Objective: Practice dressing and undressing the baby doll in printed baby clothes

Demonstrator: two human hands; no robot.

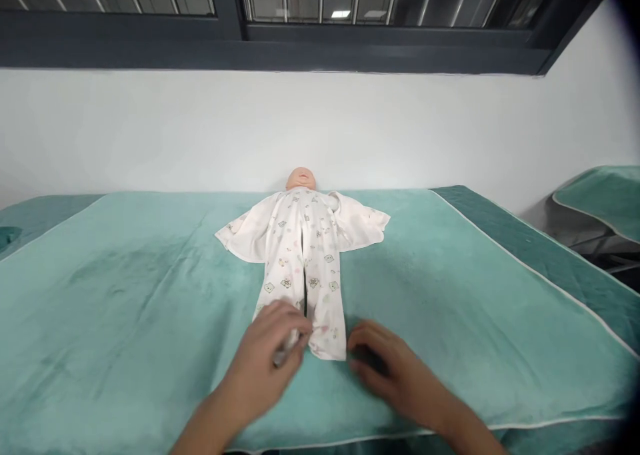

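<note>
A baby doll [301, 178] lies on its back on the green cover, its head toward the wall. It wears a white patterned top [290, 216] with wide sleeves spread to both sides, and white trousers [325, 288] with small printed figures. My left hand [273, 352] is closed at the lower end of the left trouser leg, with whitish cloth between thumb and fingers; that leg's hem is hidden. Beside the right trouser leg's hem is my right hand [395, 368], fingers curled and thumb apart. Whether its fingertips touch the cloth is unclear. The doll's feet and hands are not visible.
A green cover with white piping [150, 308] spreads over the table. Behind it rises a white wall [200, 128] below a dark-framed barred window [320, 42]. Another green-covered surface [605, 198] stands at the right, with dark metal parts below.
</note>
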